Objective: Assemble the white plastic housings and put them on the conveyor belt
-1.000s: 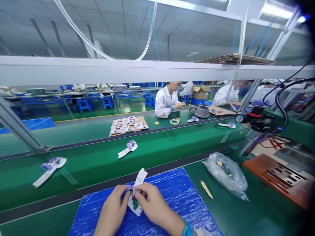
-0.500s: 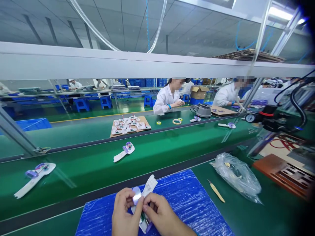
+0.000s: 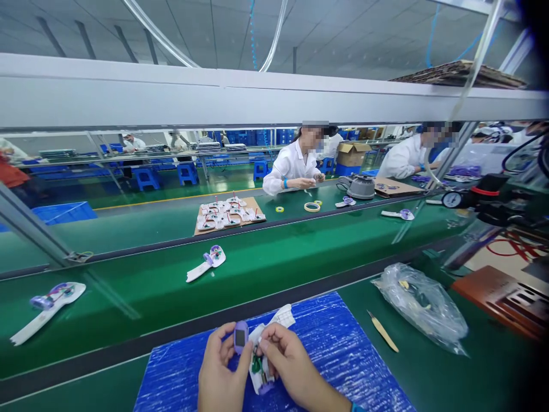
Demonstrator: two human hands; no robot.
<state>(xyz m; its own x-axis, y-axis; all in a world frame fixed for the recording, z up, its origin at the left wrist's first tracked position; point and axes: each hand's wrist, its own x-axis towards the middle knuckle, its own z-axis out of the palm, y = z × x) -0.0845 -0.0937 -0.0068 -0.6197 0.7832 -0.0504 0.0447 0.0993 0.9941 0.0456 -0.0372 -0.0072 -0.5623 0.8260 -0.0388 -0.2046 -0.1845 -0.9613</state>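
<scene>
My left hand [image 3: 223, 366] is closed on a small purple display module [image 3: 241, 336], its dark rectangular screen facing up. Beside it lies a white plastic housing half [image 3: 283, 316] with its handle end pointing away to the right; green parts and wires [image 3: 257, 364] sit in its wider end. My right hand [image 3: 285, 355] rests over the housing, thumb and fingers pinched together at its middle. What the pinch holds is too small and hidden to tell. Both hands are above a blue film-wrapped pad [image 3: 343, 355].
A wooden-handled pointed tool [image 3: 382, 332] and a see-through plastic bag [image 3: 422, 309] lie to the right, near a brown slotted fixture [image 3: 506, 300]. White housings with purple parts [image 3: 208, 263] ride on the green conveyor [image 3: 257, 269]. A co-worker [image 3: 294, 166] in white sits across.
My left hand has turned the purple module so its dark screen shows. The housing has shifted slightly right beneath my right hand. Housings on the conveyor have moved left; the view has tilted slightly.
</scene>
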